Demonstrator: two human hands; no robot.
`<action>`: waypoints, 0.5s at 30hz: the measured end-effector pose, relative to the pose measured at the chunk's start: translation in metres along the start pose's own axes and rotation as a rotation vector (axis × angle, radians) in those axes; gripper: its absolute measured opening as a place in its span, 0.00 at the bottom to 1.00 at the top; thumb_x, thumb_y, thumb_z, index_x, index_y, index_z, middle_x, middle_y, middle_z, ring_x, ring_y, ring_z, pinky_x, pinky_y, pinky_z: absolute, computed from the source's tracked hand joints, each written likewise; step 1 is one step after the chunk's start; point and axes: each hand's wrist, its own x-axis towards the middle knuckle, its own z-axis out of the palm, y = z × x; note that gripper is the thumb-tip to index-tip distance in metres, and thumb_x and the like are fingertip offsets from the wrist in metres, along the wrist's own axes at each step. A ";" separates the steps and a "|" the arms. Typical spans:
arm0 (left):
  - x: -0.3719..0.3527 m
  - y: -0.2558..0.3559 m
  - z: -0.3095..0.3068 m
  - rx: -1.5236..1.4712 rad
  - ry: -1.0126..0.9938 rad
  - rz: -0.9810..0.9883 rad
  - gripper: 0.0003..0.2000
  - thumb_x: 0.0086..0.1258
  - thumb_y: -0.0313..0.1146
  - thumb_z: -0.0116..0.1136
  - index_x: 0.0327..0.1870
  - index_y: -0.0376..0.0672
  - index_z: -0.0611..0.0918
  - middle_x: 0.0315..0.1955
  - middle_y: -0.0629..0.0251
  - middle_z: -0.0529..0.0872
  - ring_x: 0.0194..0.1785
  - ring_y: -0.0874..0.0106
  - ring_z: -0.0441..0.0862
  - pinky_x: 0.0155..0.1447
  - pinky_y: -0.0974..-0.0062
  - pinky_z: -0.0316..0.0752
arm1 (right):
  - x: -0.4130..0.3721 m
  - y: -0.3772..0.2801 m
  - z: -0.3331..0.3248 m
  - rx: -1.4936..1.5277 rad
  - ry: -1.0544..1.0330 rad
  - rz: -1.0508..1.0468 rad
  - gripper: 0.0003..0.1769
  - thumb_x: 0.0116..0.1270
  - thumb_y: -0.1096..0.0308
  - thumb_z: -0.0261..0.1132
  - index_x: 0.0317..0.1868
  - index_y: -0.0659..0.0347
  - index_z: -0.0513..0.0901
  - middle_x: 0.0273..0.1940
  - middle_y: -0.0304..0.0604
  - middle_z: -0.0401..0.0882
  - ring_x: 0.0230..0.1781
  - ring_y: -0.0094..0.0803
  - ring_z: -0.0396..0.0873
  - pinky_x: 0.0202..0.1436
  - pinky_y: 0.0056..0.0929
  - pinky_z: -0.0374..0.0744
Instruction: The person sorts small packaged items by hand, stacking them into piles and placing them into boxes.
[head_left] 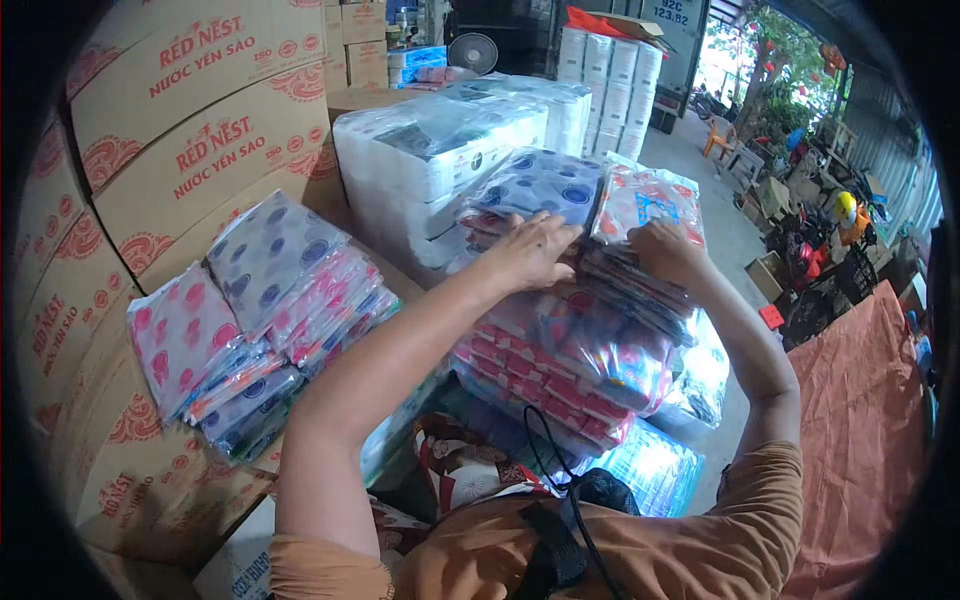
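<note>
In front of me rises a tall stack of plastic-wrapped folded packets [560, 340], pink and patterned. My left hand [535, 250] lies with its fingers spread on the stack, by the near edge of a blue-dotted packet [545, 185]. Beside it, my right hand [665, 245] is curled at the near edge of a packet with orange-red print and blue marks [650, 200]; its fingertips are mostly hidden. To the left, a second pile holds a blue-dotted packet [270, 250] and a pink-dotted packet [185, 335].
Brown cartons [210, 130] are stacked along the left. Behind the packets stand wrapped white bundles [400, 170] and a taller white stack [605, 90]. A fan [473, 53] is at the back. An orange-red sheet [850, 400] and mixed clutter lie on the right.
</note>
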 end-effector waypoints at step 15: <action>-0.030 0.013 -0.074 -0.069 0.280 0.180 0.33 0.47 0.48 0.63 0.58 0.55 0.69 0.57 0.53 0.66 0.61 0.60 0.63 0.57 0.51 0.55 | -0.041 -0.081 -0.139 0.284 0.382 -0.212 0.05 0.50 0.73 0.55 0.29 0.60 0.75 0.27 0.46 0.74 0.30 0.44 0.74 0.31 0.37 0.71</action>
